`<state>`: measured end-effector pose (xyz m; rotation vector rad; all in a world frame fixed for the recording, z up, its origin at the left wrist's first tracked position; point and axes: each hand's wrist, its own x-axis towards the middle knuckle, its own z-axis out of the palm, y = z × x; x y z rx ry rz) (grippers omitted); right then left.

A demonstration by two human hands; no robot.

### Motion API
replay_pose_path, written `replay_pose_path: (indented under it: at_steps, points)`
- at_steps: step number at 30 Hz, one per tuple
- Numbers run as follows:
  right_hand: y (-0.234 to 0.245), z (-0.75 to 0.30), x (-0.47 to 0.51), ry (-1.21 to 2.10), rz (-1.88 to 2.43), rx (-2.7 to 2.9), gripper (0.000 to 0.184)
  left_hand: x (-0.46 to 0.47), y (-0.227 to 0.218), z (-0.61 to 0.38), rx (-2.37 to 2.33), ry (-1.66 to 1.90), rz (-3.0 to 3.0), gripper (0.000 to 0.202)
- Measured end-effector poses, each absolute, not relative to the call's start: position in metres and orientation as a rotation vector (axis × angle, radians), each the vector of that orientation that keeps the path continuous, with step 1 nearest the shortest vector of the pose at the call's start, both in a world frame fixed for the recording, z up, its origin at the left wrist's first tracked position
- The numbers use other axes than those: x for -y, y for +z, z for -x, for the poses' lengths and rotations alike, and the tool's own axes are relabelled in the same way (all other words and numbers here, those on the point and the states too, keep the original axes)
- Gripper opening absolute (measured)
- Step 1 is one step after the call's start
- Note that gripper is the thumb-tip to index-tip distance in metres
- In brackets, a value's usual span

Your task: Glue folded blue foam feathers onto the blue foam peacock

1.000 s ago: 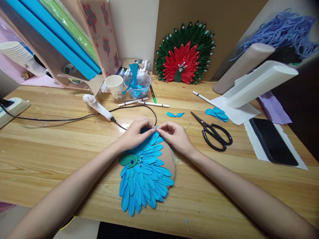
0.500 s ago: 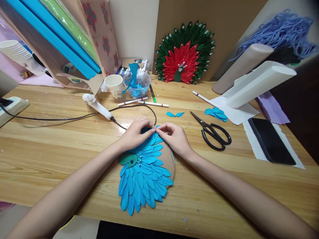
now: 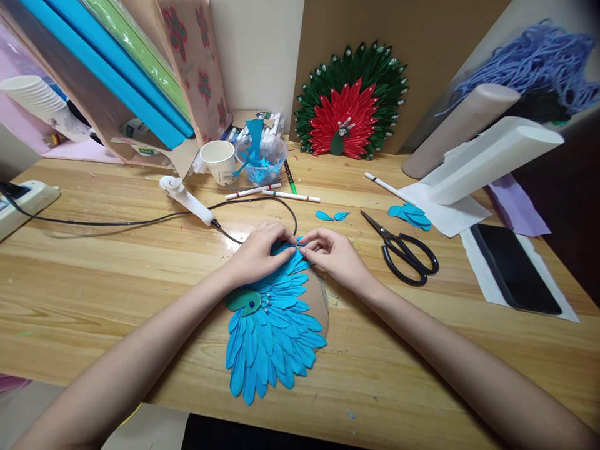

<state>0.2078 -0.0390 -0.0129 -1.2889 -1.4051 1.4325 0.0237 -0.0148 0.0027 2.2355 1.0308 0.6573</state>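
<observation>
A blue paper peacock fan [image 3: 272, 331] on a brown cardboard backing lies on the wooden table [image 3: 94, 275] in front of me, with a green body piece [image 3: 242, 301] at its left. My left hand [image 3: 260, 253] rests on the fan's far petals, fingers curled and pressing on them. My right hand [image 3: 332, 255] meets it from the right, thumb and fingers pinched on a blue petal at the fan's top edge. The fingertips of both hands touch.
Black scissors [image 3: 404, 251] lie right of my hands; loose blue petals [image 3: 330, 216] and a small pile [image 3: 412, 215] lie beyond. A white corded glue gun [image 3: 186, 199], markers [image 3: 290, 196], a paper cup [image 3: 218, 161], a plastic bowl [image 3: 262, 159], a phone [image 3: 514, 272] and a finished red-green fan [image 3: 351, 119] stand around.
Both hands stay at the fan's top edge; the right fingers have closed in slightly toward the left hand. The view has shifted a little.
</observation>
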Motion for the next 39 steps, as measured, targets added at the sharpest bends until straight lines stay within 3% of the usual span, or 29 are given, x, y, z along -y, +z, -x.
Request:
replay_pose_path:
  at_steps: [10,19,39]
  points:
    - [-0.01,-0.213,0.042,0.974,1.283,1.809,0.013,0.017,0.003,-0.024,-1.045,0.649,-2.297,0.017]
    - [-0.006,-0.219,0.045,0.538,1.008,2.211,0.007,0.017,0.003,-0.025,-1.095,0.676,-2.295,0.014]
    - [-0.008,-0.218,0.044,0.445,0.949,2.363,0.009,0.017,0.002,-0.025,-1.077,0.666,-2.321,0.012]
